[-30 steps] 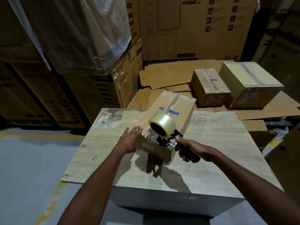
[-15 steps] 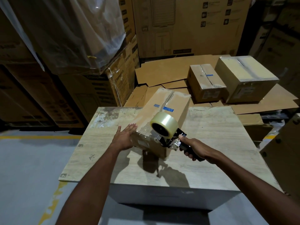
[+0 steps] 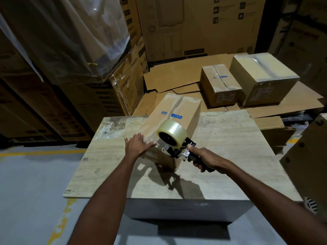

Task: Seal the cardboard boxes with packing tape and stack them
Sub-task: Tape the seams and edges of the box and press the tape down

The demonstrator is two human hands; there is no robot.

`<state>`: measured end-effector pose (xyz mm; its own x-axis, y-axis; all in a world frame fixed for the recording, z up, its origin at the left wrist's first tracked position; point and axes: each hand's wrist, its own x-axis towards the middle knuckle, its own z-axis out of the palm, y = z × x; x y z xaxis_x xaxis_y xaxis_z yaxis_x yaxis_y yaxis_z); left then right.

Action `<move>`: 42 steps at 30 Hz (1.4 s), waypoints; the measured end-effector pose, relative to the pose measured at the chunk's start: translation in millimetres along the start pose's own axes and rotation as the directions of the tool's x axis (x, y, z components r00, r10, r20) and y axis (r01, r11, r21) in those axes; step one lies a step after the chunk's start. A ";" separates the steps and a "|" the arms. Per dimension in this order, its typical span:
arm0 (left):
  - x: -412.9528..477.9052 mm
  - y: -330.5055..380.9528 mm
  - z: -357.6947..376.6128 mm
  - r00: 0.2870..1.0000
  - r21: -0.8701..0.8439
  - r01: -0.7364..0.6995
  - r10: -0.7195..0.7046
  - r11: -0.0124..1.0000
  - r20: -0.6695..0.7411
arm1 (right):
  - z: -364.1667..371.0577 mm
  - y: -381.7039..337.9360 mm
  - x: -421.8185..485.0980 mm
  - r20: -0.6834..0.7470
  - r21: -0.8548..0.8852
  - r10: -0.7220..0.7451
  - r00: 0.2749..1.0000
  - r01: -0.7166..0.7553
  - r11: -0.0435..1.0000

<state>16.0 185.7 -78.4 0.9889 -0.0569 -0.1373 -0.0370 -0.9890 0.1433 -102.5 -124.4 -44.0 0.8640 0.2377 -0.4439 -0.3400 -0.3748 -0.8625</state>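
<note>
A long cardboard box (image 3: 178,112) with blue labels lies on the wooden table (image 3: 230,142), its centre seam running away from me. My left hand (image 3: 137,145) rests flat, fingers spread, on the box's near left corner. My right hand (image 3: 201,159) grips the black handle of a tape dispenser (image 3: 175,149) carrying a roll of clear tape (image 3: 172,132). The dispenser's front sits against the box's near end, at the seam.
Two taped boxes, a small one (image 3: 220,85) and a larger one (image 3: 263,76), stand on flattened cardboard (image 3: 177,76) behind the table. Tall stacked cartons and a plastic-wrapped load (image 3: 67,36) crowd the left and back. More cartons (image 3: 311,156) stand at the right.
My left hand has slid slightly along the box's near corner. The dispenser has stayed at the box's near end while the view shifted a little.
</note>
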 end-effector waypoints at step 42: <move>-15.3 82.2 39.2 0.908 -0.060 0.366 -0.370 0.929 -0.197 | -22.8 125.9 24.2 0.130 0.770 0.074 0.989 -0.148 0.621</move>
<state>-7.8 99.9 -103.0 0.9398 0.3413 0.0158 0.3358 -0.9312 0.1419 -115.9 -186.3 -157.8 0.7808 0.3235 -0.5345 -0.6247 0.4220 -0.6571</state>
